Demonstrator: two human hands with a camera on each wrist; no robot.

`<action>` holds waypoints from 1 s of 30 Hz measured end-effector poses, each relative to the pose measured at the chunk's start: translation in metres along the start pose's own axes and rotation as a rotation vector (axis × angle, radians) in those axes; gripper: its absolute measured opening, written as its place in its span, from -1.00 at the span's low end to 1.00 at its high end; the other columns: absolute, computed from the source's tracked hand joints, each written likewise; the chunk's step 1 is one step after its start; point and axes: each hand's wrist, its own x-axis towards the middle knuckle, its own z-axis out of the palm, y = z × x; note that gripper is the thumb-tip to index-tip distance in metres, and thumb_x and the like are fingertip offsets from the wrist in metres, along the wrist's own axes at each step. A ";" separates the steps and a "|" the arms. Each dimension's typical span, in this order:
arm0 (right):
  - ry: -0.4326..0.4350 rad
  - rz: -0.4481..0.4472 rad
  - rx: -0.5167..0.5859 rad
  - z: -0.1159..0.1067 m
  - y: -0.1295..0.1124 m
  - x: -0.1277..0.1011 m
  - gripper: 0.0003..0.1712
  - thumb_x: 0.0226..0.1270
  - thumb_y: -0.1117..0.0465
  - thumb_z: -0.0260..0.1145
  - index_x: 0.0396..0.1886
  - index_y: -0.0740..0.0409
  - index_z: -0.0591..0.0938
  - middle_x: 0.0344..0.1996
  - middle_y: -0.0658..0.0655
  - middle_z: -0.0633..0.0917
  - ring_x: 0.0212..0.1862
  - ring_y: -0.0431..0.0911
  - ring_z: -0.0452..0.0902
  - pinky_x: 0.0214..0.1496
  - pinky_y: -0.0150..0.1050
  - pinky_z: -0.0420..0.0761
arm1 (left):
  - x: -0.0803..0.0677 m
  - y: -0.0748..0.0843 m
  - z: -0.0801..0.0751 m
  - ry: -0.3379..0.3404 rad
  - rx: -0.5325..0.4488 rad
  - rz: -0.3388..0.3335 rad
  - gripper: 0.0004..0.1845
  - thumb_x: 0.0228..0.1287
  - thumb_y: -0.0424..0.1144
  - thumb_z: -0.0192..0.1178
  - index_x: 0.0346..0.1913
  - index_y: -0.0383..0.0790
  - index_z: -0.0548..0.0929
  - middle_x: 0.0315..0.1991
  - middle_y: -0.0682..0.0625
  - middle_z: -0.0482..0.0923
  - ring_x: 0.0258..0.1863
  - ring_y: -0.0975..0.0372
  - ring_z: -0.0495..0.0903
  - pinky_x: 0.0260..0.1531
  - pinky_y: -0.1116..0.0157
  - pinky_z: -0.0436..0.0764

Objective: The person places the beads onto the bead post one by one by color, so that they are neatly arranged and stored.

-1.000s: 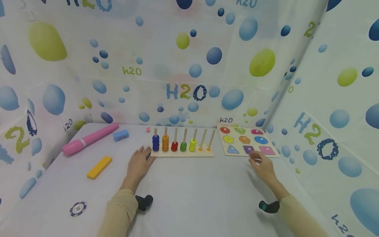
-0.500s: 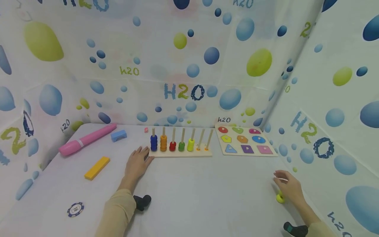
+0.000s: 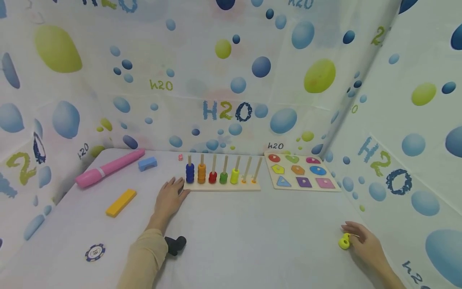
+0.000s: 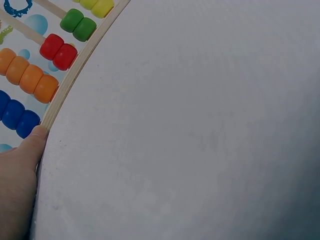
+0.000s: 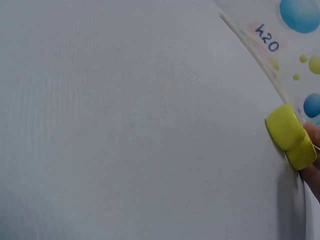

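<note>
A wooden bead stand point(image 3: 222, 187) with coloured beads on upright pegs sits at mid-table in the head view. My left hand point(image 3: 170, 197) rests at its left end with the fingers stretched out. In the left wrist view the thumb point(image 4: 36, 140) touches the front edge of the base, near the blue beads point(image 4: 19, 116). Far to the right, my right hand point(image 3: 366, 245) pinches at a pair of yellow beads point(image 3: 344, 241), low by the table. Both yellow beads point(image 5: 290, 135) sit against the fingertips in the right wrist view, which partly hide them.
A shape puzzle board point(image 3: 301, 172) lies right of the stand. On the left are a pink marker-shaped object point(image 3: 110, 170), a blue block point(image 3: 147, 163), a yellow block point(image 3: 121, 203) and a poker chip point(image 3: 95, 252). A tiny pink item point(image 3: 180, 157) lies behind the stand.
My right hand has moved from the puzzle board's front edge to the right and nearer me, reaching the yellow beads. The left hand has stayed at the stand.
</note>
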 end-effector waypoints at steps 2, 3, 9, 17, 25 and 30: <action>-0.023 -0.008 0.002 -0.002 0.000 -0.003 -0.48 0.19 0.53 0.05 0.19 0.26 0.42 0.00 0.27 0.63 0.08 0.15 0.48 -0.07 -0.43 0.58 | 0.000 0.001 -0.001 0.001 0.001 0.000 -0.39 0.38 0.01 0.06 0.30 -0.39 0.37 0.30 -0.24 0.32 0.37 -0.14 0.10 0.38 -0.05 -0.03; -0.026 -0.015 -0.003 -0.003 0.000 -0.004 -0.44 0.14 0.55 0.07 0.19 0.27 0.41 0.00 0.27 0.63 0.09 0.16 0.47 -0.08 -0.49 0.56 | 0.000 0.001 -0.001 0.001 0.001 -0.002 -0.39 0.38 0.01 0.06 0.30 -0.39 0.37 0.30 -0.24 0.32 0.37 -0.14 0.10 0.38 -0.05 -0.03; 0.020 -0.043 -0.035 0.000 0.004 -0.007 -0.44 0.09 0.53 0.22 0.16 0.29 0.44 -0.04 0.30 0.64 0.03 0.19 0.52 -0.11 -0.36 0.61 | 0.000 0.001 -0.001 -0.002 -0.001 -0.008 -0.38 0.37 0.01 0.07 0.30 -0.39 0.37 0.30 -0.24 0.32 0.37 -0.14 0.09 0.38 -0.05 -0.03; 0.035 -0.035 -0.043 0.000 0.005 -0.002 -0.50 0.24 0.30 0.31 0.17 0.25 0.44 -0.07 0.27 0.66 0.01 0.17 0.53 -0.09 -0.14 0.61 | -0.001 0.002 0.002 0.001 0.001 -0.005 -0.39 0.38 0.01 0.06 0.30 -0.38 0.37 0.30 -0.24 0.32 0.37 -0.14 0.09 0.38 -0.05 -0.03; 0.115 -0.134 0.007 0.002 -0.013 0.026 -0.55 0.24 0.26 0.33 0.13 0.21 0.49 -0.13 0.19 0.68 -0.10 -0.39 0.51 -0.13 -0.66 0.50 | -0.001 0.003 -0.001 -0.001 0.002 -0.003 -0.39 0.38 0.00 0.07 0.30 -0.39 0.37 0.30 -0.25 0.32 0.36 -0.15 0.10 0.37 -0.06 -0.01; 0.134 -0.227 0.055 0.018 -0.034 0.046 -0.55 0.23 0.29 0.35 0.11 0.21 0.49 -0.14 0.16 0.68 -0.11 -0.40 0.51 -0.09 -0.64 0.50 | -0.002 0.003 -0.001 0.002 -0.001 0.004 -0.39 0.38 0.00 0.07 0.30 -0.39 0.37 0.30 -0.25 0.32 0.36 -0.15 0.11 0.37 -0.06 -0.01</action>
